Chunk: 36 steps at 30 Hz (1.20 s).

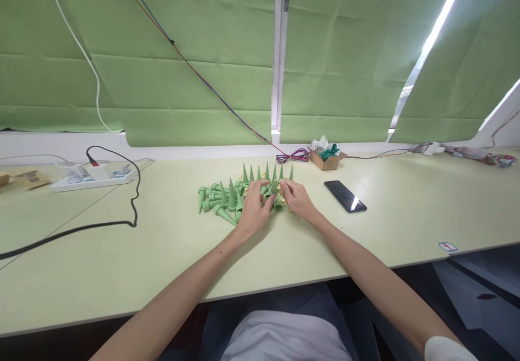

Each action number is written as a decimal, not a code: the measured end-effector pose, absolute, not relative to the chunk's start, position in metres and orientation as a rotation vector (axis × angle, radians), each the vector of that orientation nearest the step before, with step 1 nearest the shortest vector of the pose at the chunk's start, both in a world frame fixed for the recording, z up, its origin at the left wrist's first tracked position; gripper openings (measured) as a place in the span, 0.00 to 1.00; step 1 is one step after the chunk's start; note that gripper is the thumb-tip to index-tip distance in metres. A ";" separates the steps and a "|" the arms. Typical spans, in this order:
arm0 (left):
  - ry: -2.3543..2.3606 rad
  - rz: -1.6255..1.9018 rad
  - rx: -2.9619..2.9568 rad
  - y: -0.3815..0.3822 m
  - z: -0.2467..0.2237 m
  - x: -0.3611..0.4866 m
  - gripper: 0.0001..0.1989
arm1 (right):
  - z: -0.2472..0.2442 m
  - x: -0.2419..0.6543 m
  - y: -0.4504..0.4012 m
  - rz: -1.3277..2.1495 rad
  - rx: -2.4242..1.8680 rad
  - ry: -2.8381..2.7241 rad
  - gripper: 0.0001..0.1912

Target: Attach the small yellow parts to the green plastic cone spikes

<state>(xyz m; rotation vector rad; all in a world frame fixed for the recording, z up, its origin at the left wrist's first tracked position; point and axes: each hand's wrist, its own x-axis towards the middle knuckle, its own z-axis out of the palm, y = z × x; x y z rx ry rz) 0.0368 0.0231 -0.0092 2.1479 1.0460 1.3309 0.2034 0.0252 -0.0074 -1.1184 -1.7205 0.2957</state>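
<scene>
Green cone-shaped pieces [231,195] form a pile on the pale table, some standing point up and others lying on their sides. Small yellow pieces show among them. My left hand [255,207] rests at the right part of the pile, its thumb and fingers apart around green pieces; whether it holds one is unclear. Beside it, my right hand [298,198] has its fingers pinched together at the pile's right edge, close to a cone and yellow bits. What lies between those fingertips is too small to make out.
A black phone [345,196] lies right of the hands. Behind it stands a small cardboard box [327,161] with plastic and green material, beside a bundled cable [293,156]. A white power strip [95,176] with a black cord is at the left. The table's front edge runs below my forearms.
</scene>
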 end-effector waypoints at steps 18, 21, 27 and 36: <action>0.867 0.930 1.484 0.022 0.001 0.037 0.26 | -0.006 0.205 0.021 0.329 -1.057 -1.745 0.21; 0.872 0.964 1.612 0.022 0.001 0.035 0.23 | -0.006 0.205 0.022 0.314 -1.083 -1.764 0.22; 0.909 1.232 1.932 0.018 0.001 0.034 0.17 | -0.010 0.203 0.025 0.440 -1.082 -1.721 0.25; 0.945 1.267 2.009 0.012 0.002 0.038 0.11 | -0.011 0.199 0.025 0.513 -1.013 -1.627 0.25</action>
